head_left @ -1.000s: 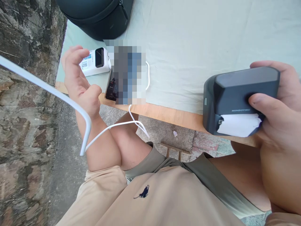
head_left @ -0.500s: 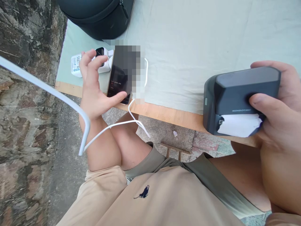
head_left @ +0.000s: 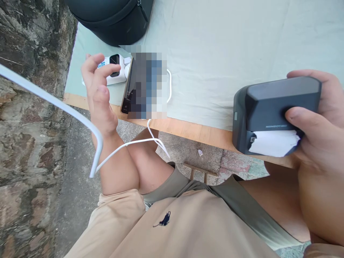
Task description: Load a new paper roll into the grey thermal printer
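The right hand (head_left: 317, 122) is clamped around a dark grey label printer (head_left: 271, 114), fingers over its far side and the thumb pressed across the front just above the slot, so that the box sits steady with its mouth turned toward the wearer; a torn-edged strip of white paper (head_left: 274, 142) sticks out of that slot. The printer is held in the air at the near right edge of the bench (head_left: 188, 129), not resting on it as far as can be told. The left hand (head_left: 98, 93) is open and holds nothing — fingers spread and slightly curled, hovering at the near left corner, just beside a phone (head_left: 129, 96) that lies flat on the pale cloth (head_left: 228, 46) with its screen up, likely so it can be read and tapped. A small white device (head_left: 114, 66) lies just beyond the fingertips, touching or nearly touching the phone. A white cable (head_left: 126, 144) runs from the phone's near end off the bench edge and loops under the left forearm — slack, clear of both hands. A dark bag (head_left: 113, 18) stands at the far left.
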Tool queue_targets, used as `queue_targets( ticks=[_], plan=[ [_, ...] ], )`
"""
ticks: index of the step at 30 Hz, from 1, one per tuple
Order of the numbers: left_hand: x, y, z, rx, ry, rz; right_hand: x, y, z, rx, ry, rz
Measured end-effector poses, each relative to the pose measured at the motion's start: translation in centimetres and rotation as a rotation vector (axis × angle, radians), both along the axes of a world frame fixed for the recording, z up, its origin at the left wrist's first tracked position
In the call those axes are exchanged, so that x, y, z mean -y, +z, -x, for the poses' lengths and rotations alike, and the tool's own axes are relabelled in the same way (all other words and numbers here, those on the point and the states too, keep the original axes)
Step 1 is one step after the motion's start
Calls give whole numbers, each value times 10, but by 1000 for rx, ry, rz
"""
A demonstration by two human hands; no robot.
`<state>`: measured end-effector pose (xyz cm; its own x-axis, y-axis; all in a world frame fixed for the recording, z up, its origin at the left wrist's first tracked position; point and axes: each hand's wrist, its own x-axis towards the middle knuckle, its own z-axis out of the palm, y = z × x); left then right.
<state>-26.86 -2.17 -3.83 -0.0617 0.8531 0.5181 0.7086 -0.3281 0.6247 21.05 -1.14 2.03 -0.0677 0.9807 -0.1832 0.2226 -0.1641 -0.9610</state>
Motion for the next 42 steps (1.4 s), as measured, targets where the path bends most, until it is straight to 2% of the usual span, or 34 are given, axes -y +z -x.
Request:
queue_targets(
  ticks=[4,8,12,16,18,21,25,28,33,39,42],
  plan=[
    [-3,-7,4,35,79,108,-1,1,0,-15,-5,-1],
    [-6,-8,2,35,91,196,-2,1,1,-1,20,-28],
    [-8,-8,2,15,61,190,-2,1,2,-4,24,-12],
    [-10,-10,1,-16,86,195,-2,-1,0,-10,18,-11],
    [-10,-9,-2,-42,82,154,-3,-2,-1,-7,37,-20],
    [-7,-2,-11,-58,41,13,-3,-1,-1,-15,51,-16],
    [-2,16,-29,-136,-28,-126,-3,3,4,-42,-19,19],
    [1,33,-45,-189,-38,-94,-1,5,5,-30,-22,38],
    [-1,54,-68,-259,97,83,2,3,2,18,-30,54],
    [-13,54,-71,-332,132,148,2,3,2,-5,-9,51],
    [-17,52,-73,-308,122,119,2,3,2,-19,24,52]
  ],
)
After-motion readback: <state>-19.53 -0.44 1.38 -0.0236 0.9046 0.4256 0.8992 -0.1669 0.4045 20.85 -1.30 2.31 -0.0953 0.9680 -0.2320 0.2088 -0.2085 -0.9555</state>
